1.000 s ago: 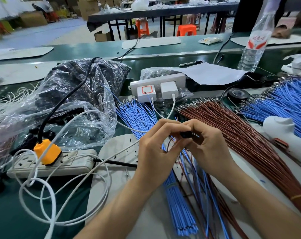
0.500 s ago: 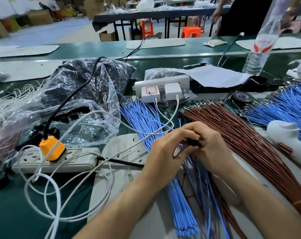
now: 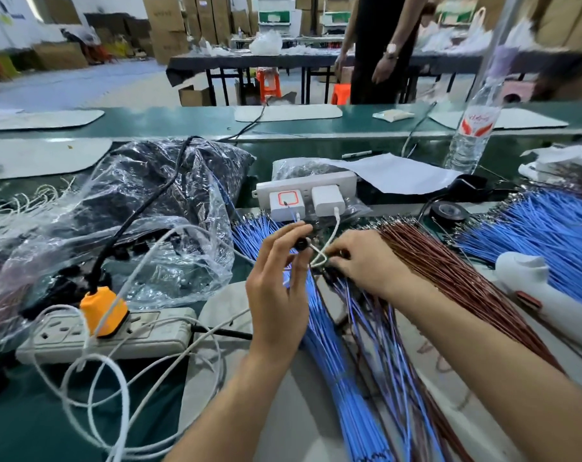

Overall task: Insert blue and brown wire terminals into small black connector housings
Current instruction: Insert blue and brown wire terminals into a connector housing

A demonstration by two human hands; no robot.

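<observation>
Left hand [image 3: 276,281]: thumb and forefinger clamped on one black connector housing [image 3: 301,243], held up off the surface; other fingers straight.
Right hand [image 3: 366,261]: fingers curled down at the black-tipped head of the mixed wire bundle [image 3: 376,328]; whether they clamp it cannot be told.
Blue wires [image 3: 326,345]: bundle on the grey mat [image 3: 303,411], beneath the left hand.
Brown wires [image 3: 456,278]: fanned out just right of the right hand.
White power strip [image 3: 316,183]: behind both hands, two chargers plugged in.

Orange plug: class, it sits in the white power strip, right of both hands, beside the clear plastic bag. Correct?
No: head view shows the orange plug in the white power strip left of the left hand and right hand, beside the clear plastic bag.
</observation>
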